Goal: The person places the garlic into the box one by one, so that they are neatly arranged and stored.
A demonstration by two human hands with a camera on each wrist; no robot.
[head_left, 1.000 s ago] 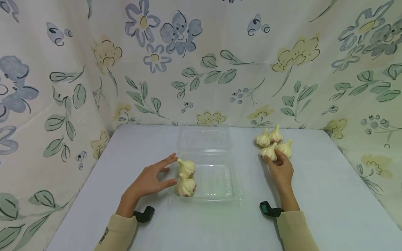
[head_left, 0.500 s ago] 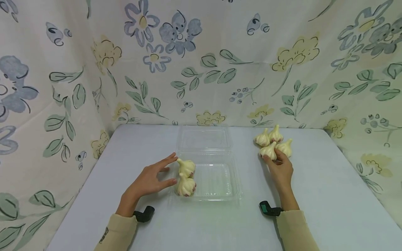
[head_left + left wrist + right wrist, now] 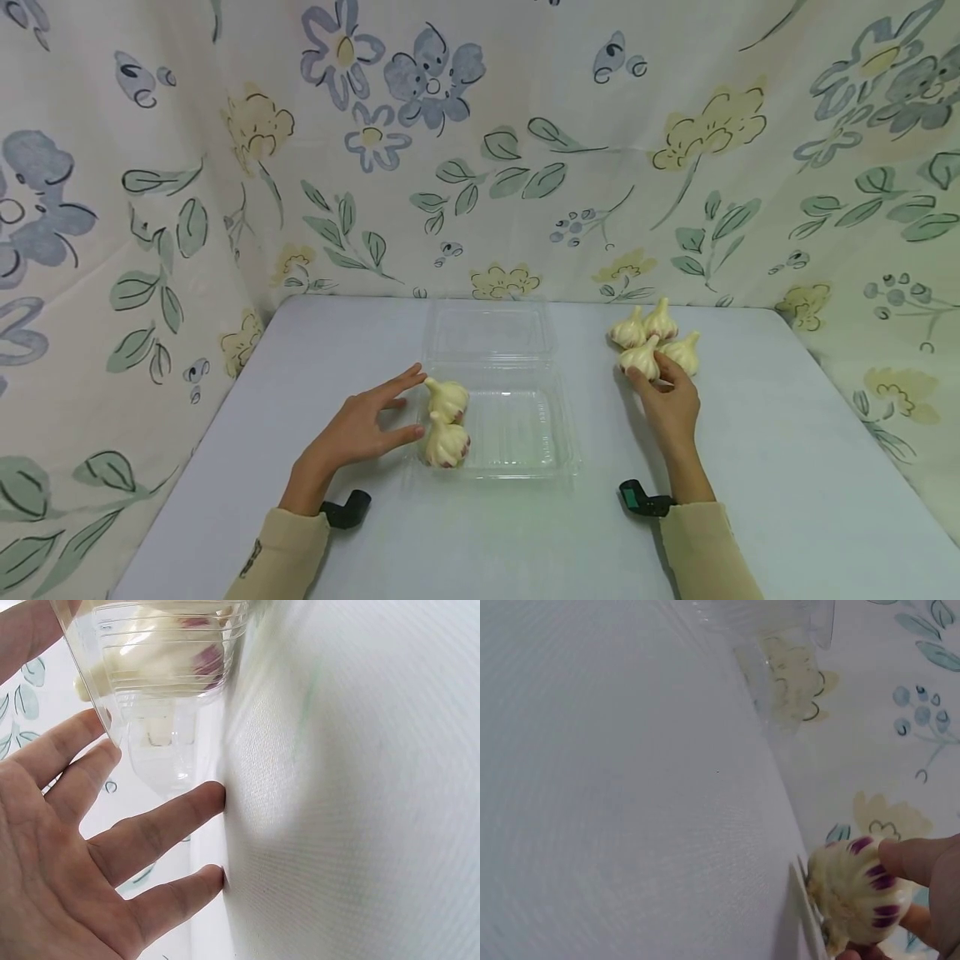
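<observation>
Almost nothing differs from the earlier head frames: the right grip pinches the same cream, purple-streaked garlic bulb between thumb and fingers, the bulb perhaps a trace higher, and the left grip keeps its place, fingers spread and apart. Just right of the left grip, two cream garlic bulbs sit one behind the other along the near side of a clear, ridged plastic container, as before; its clear lid lies open beyond. Three other cream bulbs stand clustered behind and beside the bulb in the right grip.

Under both grips spreads a smooth white bench. Beyond it and to the left of the left grip hangs a cream cloth printed with blue and yellow flowers and green leaves. Behind each grip, the forearm wears a beige sleeve and a small black wrist device.

The held bulb covers some of the right grip's fingertips; whether the bulb touches the bench I cannot tell. In the left wrist view, one digit runs off the upper edge, and the garlic is seen through the container's wall, cut off at the top.
</observation>
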